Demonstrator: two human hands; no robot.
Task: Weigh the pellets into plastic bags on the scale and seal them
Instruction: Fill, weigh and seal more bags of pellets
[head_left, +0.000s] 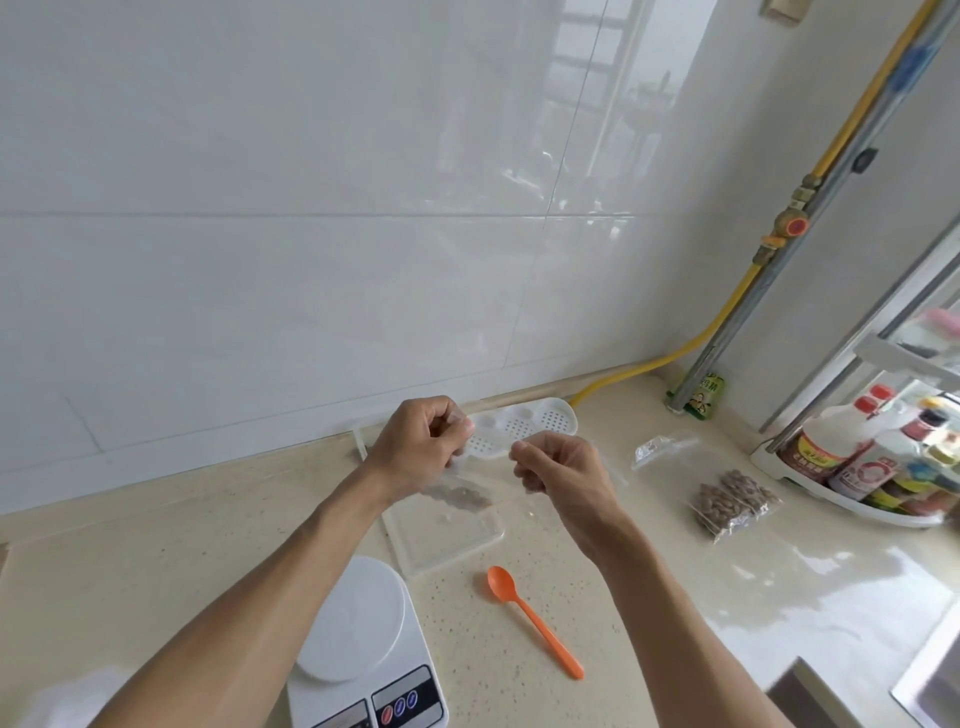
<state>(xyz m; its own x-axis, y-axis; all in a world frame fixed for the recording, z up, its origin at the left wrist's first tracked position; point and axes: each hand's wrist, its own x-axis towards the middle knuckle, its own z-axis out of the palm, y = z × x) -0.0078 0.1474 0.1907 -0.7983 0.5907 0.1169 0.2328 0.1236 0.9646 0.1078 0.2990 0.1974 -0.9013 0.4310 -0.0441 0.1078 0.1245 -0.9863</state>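
— What have your hands got?

— My left hand (415, 444) and right hand (558, 467) are both raised over the tabletop (182, 545), fingers curled, each pinching one end of the top edge of a clear plastic bag (483, 483). The bag hangs between them with a small heap of brown pellets (462, 496) in its bottom.

— And what is around it?

— Under the bag lies a clear tray (441, 540). The white scale (358, 644) sits nearer me, platform bare, and an orange spoon (532, 618) lies just right of it. To the right, well apart, rest two filled bags (735, 499) and an unfilled bag (660, 449). A white perforated dish (524, 426) stands by the wall.
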